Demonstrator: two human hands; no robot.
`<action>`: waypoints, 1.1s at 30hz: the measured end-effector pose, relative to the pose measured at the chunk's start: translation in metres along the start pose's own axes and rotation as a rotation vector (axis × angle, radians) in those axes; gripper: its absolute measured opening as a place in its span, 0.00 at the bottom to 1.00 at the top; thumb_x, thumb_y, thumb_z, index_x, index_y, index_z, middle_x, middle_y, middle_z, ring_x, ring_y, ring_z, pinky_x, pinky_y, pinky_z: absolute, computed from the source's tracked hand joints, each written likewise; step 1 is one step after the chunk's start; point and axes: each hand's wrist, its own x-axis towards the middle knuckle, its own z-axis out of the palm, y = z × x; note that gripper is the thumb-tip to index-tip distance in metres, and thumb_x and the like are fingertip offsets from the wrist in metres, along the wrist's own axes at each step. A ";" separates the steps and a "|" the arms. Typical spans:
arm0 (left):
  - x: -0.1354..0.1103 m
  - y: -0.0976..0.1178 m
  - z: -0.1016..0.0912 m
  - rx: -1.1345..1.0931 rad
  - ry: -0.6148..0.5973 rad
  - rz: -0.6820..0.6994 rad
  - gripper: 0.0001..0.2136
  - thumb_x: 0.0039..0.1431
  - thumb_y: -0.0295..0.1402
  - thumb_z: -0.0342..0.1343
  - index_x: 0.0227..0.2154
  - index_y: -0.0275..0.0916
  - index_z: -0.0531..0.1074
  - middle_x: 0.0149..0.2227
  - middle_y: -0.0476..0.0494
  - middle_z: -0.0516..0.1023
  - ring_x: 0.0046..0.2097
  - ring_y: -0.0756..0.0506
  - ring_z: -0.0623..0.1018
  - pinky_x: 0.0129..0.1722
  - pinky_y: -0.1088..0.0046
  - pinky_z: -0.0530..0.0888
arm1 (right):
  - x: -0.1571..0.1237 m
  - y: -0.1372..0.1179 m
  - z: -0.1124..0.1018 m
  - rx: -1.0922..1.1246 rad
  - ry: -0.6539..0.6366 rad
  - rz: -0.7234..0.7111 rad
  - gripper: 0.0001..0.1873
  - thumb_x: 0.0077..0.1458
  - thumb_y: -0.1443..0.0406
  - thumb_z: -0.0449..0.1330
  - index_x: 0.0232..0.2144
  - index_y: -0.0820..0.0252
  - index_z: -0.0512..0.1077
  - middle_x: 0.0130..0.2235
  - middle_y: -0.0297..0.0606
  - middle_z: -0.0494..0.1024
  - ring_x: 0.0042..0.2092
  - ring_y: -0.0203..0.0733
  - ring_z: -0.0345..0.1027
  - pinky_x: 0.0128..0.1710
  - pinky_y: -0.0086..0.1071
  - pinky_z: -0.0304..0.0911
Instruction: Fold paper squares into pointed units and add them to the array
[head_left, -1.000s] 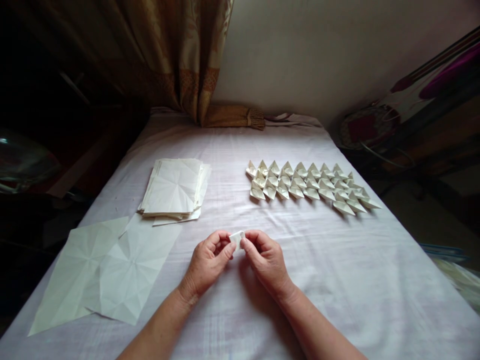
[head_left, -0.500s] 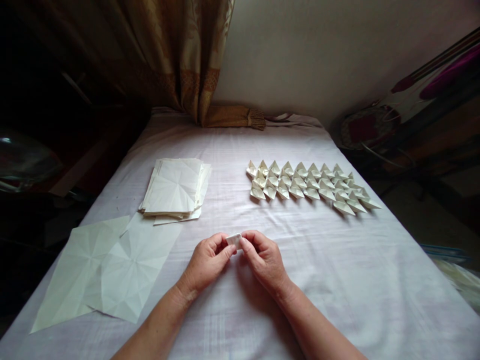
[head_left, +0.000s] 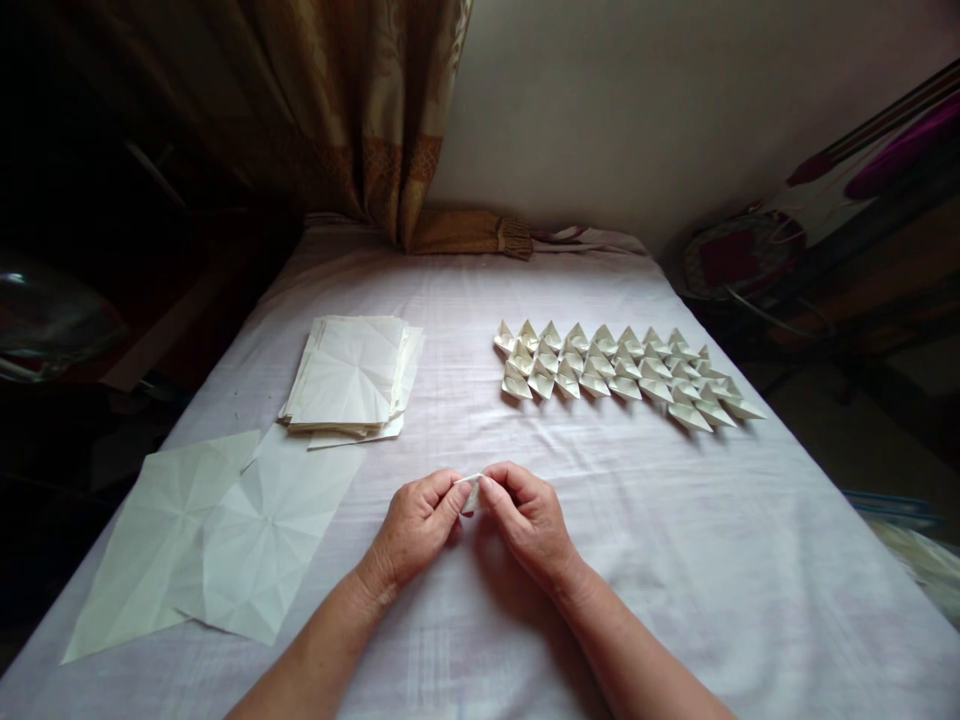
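Observation:
A small folded piece of white paper (head_left: pixel 472 492) is pinched between my two hands, above the middle of the cloth. My left hand (head_left: pixel 421 515) grips its left side, thumb in front and fingers curled behind. From the other side my right hand (head_left: pixel 531 515) holds the right end between thumb and fingers. Much of the paper is covered by the fingertips. Beyond my right hand, several folded paper boats (head_left: pixel 600 365) stand close together in rows. To the left of my hands lies a stack of creased paper sheets (head_left: pixel 349 375).
Two creased sheets (head_left: pixel 262 540) overlap at the near left. A pale cloth (head_left: pixel 480 290) covers the bed-like surface. At its far edge hang a gold curtain (head_left: pixel 382 130) and a fringed tieback (head_left: pixel 514 238), against a plain wall (head_left: pixel 600 120).
The folded paper has tilted between my fingers, so less of its front face shows. My left thumb has shifted up over it slightly. The stack, sheets and boats stay put.

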 end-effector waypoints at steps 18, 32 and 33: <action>0.001 -0.002 -0.002 -0.255 -0.006 -0.119 0.18 0.55 0.49 0.56 0.25 0.37 0.68 0.18 0.55 0.66 0.18 0.55 0.62 0.18 0.81 0.60 | -0.002 0.003 -0.001 0.007 -0.035 0.010 0.12 0.60 0.59 0.55 0.29 0.60 0.71 0.25 0.33 0.73 0.27 0.34 0.65 0.27 0.26 0.62; 0.000 -0.003 -0.004 -0.200 -0.031 -0.108 0.22 0.56 0.52 0.55 0.25 0.35 0.69 0.21 0.51 0.71 0.18 0.56 0.64 0.18 0.80 0.61 | -0.001 -0.001 0.000 -0.103 -0.019 -0.064 0.14 0.60 0.61 0.53 0.24 0.59 0.69 0.22 0.30 0.69 0.24 0.33 0.62 0.26 0.26 0.59; 0.001 -0.004 -0.003 -0.206 -0.014 -0.109 0.22 0.55 0.53 0.55 0.25 0.35 0.69 0.21 0.51 0.71 0.18 0.56 0.64 0.18 0.81 0.61 | 0.001 -0.001 0.001 -0.111 -0.032 -0.068 0.14 0.61 0.61 0.53 0.24 0.59 0.69 0.22 0.30 0.69 0.24 0.33 0.62 0.26 0.25 0.59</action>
